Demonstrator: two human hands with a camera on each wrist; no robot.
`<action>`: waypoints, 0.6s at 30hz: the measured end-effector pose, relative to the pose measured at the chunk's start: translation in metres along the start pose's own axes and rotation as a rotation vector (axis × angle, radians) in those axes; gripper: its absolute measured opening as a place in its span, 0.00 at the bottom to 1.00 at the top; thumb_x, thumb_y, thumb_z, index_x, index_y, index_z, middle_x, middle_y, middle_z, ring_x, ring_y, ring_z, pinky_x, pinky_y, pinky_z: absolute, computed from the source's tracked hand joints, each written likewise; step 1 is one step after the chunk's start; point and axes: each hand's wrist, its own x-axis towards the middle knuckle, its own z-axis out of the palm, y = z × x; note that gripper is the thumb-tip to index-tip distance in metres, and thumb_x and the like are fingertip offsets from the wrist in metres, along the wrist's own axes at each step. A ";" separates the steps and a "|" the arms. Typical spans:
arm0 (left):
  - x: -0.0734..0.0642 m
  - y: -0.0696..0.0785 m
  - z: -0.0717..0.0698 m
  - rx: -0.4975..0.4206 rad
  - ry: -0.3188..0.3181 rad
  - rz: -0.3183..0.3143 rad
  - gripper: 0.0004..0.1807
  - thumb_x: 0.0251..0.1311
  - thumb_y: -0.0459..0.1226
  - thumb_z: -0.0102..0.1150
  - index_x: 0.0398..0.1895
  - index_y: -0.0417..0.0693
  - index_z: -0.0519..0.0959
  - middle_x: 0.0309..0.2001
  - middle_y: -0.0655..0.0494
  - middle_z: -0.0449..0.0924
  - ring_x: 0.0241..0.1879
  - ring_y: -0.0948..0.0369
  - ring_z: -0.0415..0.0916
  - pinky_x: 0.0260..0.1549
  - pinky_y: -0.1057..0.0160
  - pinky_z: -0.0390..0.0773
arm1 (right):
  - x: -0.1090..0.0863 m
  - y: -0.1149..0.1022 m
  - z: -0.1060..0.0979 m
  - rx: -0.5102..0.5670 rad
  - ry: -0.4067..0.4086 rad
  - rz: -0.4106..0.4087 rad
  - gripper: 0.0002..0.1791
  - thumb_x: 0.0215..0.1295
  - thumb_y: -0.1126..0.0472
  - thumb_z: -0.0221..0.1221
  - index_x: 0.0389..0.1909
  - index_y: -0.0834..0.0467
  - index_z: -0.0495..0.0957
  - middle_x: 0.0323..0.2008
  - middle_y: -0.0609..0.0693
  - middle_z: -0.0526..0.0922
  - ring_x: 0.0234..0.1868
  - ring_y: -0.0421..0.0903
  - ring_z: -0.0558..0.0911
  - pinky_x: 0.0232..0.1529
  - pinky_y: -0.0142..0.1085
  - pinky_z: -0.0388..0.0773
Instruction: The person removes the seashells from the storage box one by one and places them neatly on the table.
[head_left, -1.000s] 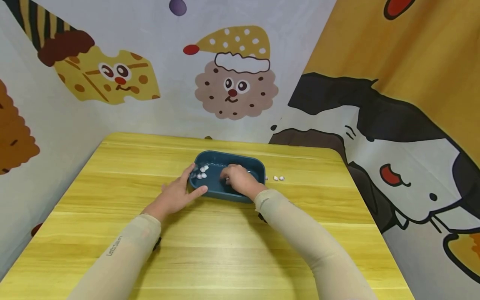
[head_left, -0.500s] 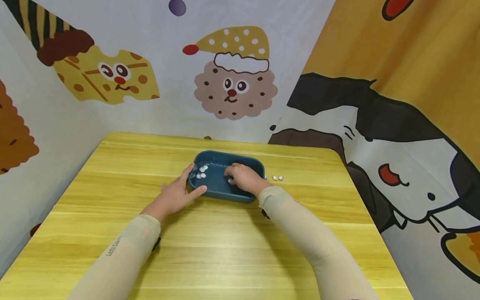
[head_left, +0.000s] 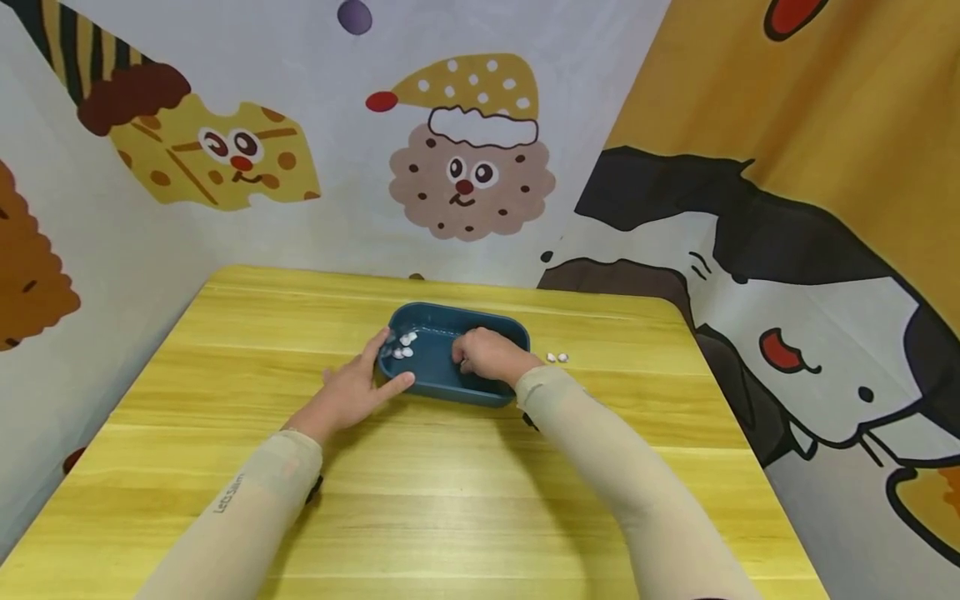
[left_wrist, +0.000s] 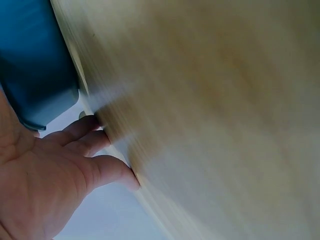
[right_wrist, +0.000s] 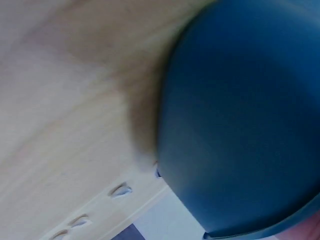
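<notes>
A dark blue rectangular tray (head_left: 427, 386) stands on the table. Several small white pieces (head_left: 405, 351) lie in its left end; their kind is too small to tell. My left hand (head_left: 348, 398) rests at the tray's left end, fingers along the side and thumb spread at the near rim. In the left wrist view, that hand (left_wrist: 45, 182) is beside the tray (left_wrist: 37, 60). My right hand (head_left: 491, 354) reaches into the tray's right part with fingers bent downward. What lies under its fingertips is hidden. The right wrist view shows mostly the tray's outer wall (right_wrist: 235, 125).
Small white pieces (head_left: 557, 357) lie on the table just right of the tray; the right wrist view shows such a piece (right_wrist: 120, 190) too. The yellow wooden table (head_left: 435, 500) ends at a cartoon-printed cloth wall (head_left: 330, 237).
My right hand has shifted slightly right inside the tray. A white piece visible at its fingertips half a second ago is out of sight now. The left hand has stayed in place.
</notes>
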 end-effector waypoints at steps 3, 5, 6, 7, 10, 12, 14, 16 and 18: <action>0.000 0.001 0.001 -0.001 -0.004 0.000 0.60 0.67 0.79 0.43 0.89 0.64 0.31 0.84 0.35 0.54 0.78 0.30 0.62 0.69 0.12 0.42 | -0.006 0.004 0.001 0.012 0.027 0.008 0.11 0.74 0.62 0.68 0.29 0.53 0.79 0.30 0.46 0.78 0.35 0.44 0.72 0.42 0.38 0.73; 0.001 0.002 0.000 -0.001 -0.009 0.001 0.60 0.67 0.78 0.43 0.89 0.64 0.31 0.85 0.35 0.54 0.78 0.30 0.62 0.69 0.12 0.41 | -0.010 0.006 0.001 0.017 0.058 -0.002 0.20 0.73 0.63 0.68 0.22 0.53 0.71 0.25 0.45 0.68 0.33 0.44 0.65 0.39 0.38 0.65; 0.001 0.003 0.000 -0.002 -0.012 0.001 0.60 0.67 0.78 0.43 0.89 0.64 0.31 0.85 0.35 0.54 0.79 0.30 0.62 0.69 0.12 0.41 | -0.013 0.007 0.002 0.016 0.073 -0.010 0.23 0.73 0.63 0.68 0.21 0.52 0.67 0.24 0.45 0.63 0.31 0.44 0.62 0.38 0.38 0.61; 0.001 0.003 0.000 -0.003 -0.014 0.002 0.60 0.67 0.78 0.43 0.89 0.64 0.30 0.85 0.35 0.54 0.79 0.30 0.61 0.69 0.12 0.41 | -0.015 0.008 0.002 0.009 0.081 -0.018 0.26 0.73 0.63 0.68 0.20 0.51 0.63 0.24 0.45 0.59 0.30 0.44 0.59 0.38 0.38 0.59; 0.002 0.003 0.000 -0.006 -0.023 0.002 0.60 0.67 0.79 0.42 0.89 0.64 0.30 0.85 0.35 0.53 0.79 0.30 0.61 0.69 0.12 0.40 | -0.022 0.009 0.003 -0.008 0.092 -0.042 0.26 0.74 0.63 0.67 0.20 0.51 0.62 0.23 0.45 0.58 0.29 0.43 0.58 0.36 0.38 0.59; 0.001 0.003 0.001 -0.006 -0.023 -0.001 0.60 0.67 0.79 0.42 0.89 0.65 0.29 0.85 0.35 0.53 0.79 0.30 0.60 0.69 0.12 0.40 | -0.027 0.009 0.003 -0.028 0.087 -0.042 0.20 0.74 0.63 0.67 0.22 0.51 0.72 0.23 0.42 0.70 0.28 0.40 0.68 0.35 0.34 0.67; 0.001 0.001 0.000 -0.008 -0.021 -0.003 0.60 0.68 0.79 0.42 0.89 0.65 0.28 0.85 0.35 0.52 0.79 0.30 0.60 0.69 0.11 0.40 | -0.031 0.007 0.002 -0.045 0.073 -0.032 0.10 0.74 0.64 0.67 0.30 0.51 0.85 0.31 0.43 0.85 0.34 0.40 0.81 0.41 0.34 0.80; 0.000 0.001 0.000 -0.007 -0.017 -0.005 0.59 0.68 0.78 0.41 0.89 0.65 0.28 0.85 0.35 0.52 0.80 0.30 0.59 0.69 0.11 0.40 | -0.034 0.005 0.001 -0.055 0.066 -0.030 0.06 0.74 0.65 0.67 0.40 0.52 0.91 0.42 0.46 0.92 0.44 0.43 0.89 0.49 0.37 0.87; -0.001 0.000 0.000 -0.009 -0.015 -0.008 0.59 0.69 0.78 0.42 0.89 0.64 0.28 0.85 0.35 0.52 0.79 0.29 0.59 0.68 0.11 0.40 | -0.039 0.002 -0.001 -0.030 0.081 -0.038 0.09 0.74 0.65 0.66 0.47 0.53 0.92 0.49 0.49 0.94 0.52 0.46 0.91 0.54 0.40 0.88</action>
